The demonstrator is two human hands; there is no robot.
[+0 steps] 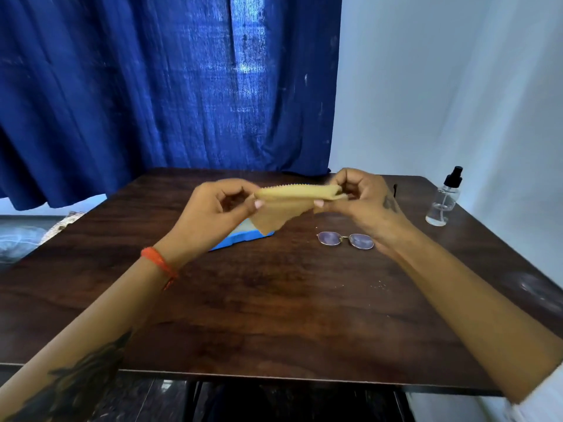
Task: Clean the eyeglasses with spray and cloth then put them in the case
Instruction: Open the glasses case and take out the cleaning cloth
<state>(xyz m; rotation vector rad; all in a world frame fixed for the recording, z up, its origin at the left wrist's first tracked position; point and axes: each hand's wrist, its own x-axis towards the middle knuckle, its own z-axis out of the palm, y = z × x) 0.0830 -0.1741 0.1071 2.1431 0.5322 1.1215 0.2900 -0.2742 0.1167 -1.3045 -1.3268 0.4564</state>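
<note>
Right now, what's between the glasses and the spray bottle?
Head view: only the right hand and its wrist cross the stretch between glasses and spray bottle; otherwise bare table.

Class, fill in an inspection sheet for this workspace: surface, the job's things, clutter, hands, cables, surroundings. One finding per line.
Surface: dark wooden table, a few pale crumbs near the middle.
Job's things: tan cloth held up in the air; eyeglasses lying on the table; spray bottle upright at the far right; blue case partly hidden behind the cloth.
Clutter: nothing seen.
Hands: left hand and right hand each pinch an end of the cloth.
Cables: nothing seen.
Surroundings: blue curtain, pale wall.
</note>
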